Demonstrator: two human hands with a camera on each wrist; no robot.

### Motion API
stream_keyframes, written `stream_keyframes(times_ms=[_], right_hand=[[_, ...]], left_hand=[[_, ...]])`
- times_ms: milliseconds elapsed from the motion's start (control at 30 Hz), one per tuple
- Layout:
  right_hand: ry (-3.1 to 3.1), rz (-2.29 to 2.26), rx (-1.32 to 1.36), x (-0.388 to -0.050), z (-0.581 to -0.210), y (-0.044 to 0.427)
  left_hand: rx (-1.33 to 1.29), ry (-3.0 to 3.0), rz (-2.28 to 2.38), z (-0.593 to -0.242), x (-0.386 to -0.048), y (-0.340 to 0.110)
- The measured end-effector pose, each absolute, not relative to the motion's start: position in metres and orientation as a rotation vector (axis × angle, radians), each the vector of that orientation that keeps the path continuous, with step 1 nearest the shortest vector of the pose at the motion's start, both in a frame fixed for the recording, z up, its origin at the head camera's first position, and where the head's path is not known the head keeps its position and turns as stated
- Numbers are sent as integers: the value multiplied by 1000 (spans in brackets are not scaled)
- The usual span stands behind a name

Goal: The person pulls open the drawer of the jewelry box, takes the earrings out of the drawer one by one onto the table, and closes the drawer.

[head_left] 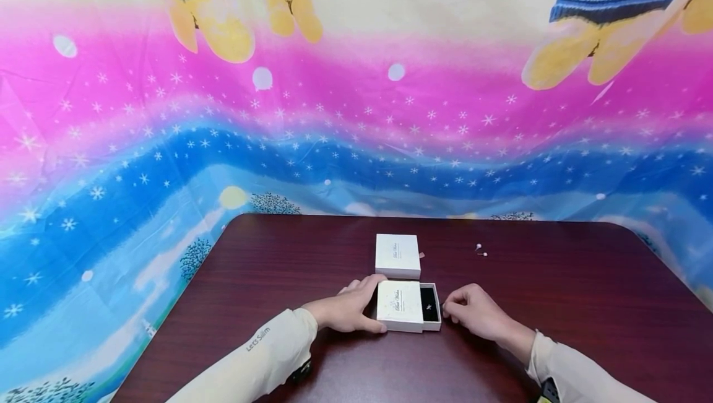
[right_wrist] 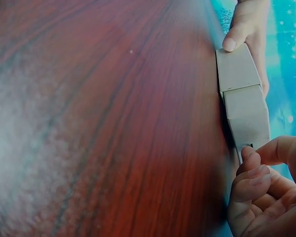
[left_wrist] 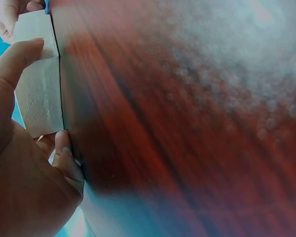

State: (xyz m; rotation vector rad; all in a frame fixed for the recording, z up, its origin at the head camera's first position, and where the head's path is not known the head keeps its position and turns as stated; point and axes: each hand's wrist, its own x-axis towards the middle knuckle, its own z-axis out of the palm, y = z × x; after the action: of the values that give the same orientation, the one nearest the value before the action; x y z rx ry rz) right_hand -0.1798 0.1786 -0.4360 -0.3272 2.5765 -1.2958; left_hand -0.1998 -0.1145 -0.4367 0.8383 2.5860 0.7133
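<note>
In the head view a small white box [head_left: 399,304] with printed lettering has its drawer [head_left: 438,309] slid partly out to the right. A small silvery piece of jewellery [head_left: 429,307] lies on the drawer's black lining. My left hand [head_left: 348,310] grips the outer sleeve from the left, thumb along the near side, fingers around the far corner. At the drawer's right end is my right hand [head_left: 473,311], thumb and forefinger pinched together by a dark slot [right_wrist: 250,145] in its end wall. The pull tab there is mostly hidden by the fingertips.
Behind the opened box stands a second white box [head_left: 397,254], its pinkish ribbon tab [head_left: 421,255] sticking out on the right. Two small pearl-like earrings [head_left: 481,251] lie farther right on the dark reddish table [head_left: 301,248]. A patterned cloth [head_left: 356,112] hangs behind the table.
</note>
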Motion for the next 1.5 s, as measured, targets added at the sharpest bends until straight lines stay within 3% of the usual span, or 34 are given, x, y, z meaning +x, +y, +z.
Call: stream_keyframes(times_ms=[1500], right_hand=[[2553,-1313,-329,-177,-436,192]], left_hand=[[845,2581,712,-438,-201,-115]])
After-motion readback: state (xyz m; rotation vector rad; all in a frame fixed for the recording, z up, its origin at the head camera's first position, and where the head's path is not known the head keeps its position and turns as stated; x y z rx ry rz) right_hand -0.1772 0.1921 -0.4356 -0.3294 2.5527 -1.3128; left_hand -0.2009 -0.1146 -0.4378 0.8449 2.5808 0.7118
